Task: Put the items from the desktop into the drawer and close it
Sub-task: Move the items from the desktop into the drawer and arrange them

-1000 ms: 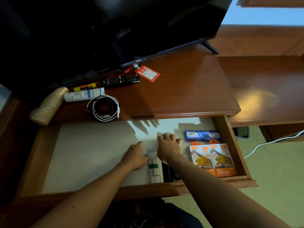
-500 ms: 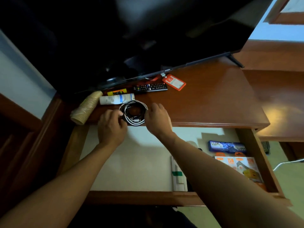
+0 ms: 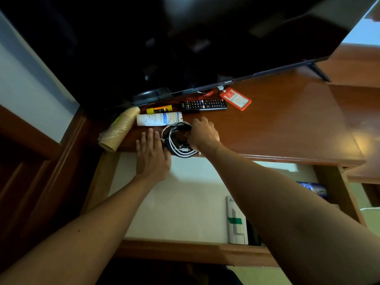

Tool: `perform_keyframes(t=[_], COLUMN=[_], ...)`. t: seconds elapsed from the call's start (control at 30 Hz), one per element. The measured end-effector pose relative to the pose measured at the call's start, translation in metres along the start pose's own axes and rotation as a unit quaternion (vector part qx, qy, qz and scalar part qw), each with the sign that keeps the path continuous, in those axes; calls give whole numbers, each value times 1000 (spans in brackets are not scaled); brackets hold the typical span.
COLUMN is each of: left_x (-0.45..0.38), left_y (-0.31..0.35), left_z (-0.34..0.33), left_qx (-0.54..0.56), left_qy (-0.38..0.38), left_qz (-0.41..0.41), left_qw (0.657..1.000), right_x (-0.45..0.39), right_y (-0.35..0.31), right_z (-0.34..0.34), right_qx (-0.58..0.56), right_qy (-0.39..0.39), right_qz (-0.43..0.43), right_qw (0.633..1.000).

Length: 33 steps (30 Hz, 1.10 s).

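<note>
The right hand [image 3: 203, 134] has its fingers curled around the coil of cables [image 3: 178, 141], which lies at the front edge of the desk [image 3: 287, 120], partly hanging over the open drawer [image 3: 185, 192]. The left hand [image 3: 151, 155] lies flat with straight fingers just beside the coil, at the same edge. Behind the coil sit a white tube [image 3: 159, 118], a remote [image 3: 203, 104] and an orange badge [image 3: 235, 98]. A stack of paper cups [image 3: 119, 130] lies at the desk's left end.
</note>
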State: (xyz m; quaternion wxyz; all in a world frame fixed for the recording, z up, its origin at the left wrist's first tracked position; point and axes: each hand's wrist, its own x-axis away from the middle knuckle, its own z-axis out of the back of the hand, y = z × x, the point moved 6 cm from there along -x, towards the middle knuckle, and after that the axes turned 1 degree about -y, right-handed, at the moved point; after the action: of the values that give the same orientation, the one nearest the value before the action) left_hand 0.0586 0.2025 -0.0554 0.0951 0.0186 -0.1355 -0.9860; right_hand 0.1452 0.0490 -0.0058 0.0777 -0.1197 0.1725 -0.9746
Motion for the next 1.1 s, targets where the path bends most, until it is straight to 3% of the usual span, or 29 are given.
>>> perform_keyframes(t=[0.13,0.8,0.97,1.1], left_x=[1,1,4,4], left_y=[-1,30,51,62], left_z=[-1,-9,-14,-20], left_qx=[9,-15,-11,-16], left_qy=[4,-28,-25,-35], left_qz=[-9,-13,-87,-85], left_qw=[1000,999,996,996], right_x=[6,40,54,75], right_y=[11,59,74,94], right_z=[-1,16,29,28], right_qx=[-14,42,-35,-75], right_qy=[-19,63,54,22], right_qz=[-20,-51,-52,-44], right_qw=[1000,996,997,996])
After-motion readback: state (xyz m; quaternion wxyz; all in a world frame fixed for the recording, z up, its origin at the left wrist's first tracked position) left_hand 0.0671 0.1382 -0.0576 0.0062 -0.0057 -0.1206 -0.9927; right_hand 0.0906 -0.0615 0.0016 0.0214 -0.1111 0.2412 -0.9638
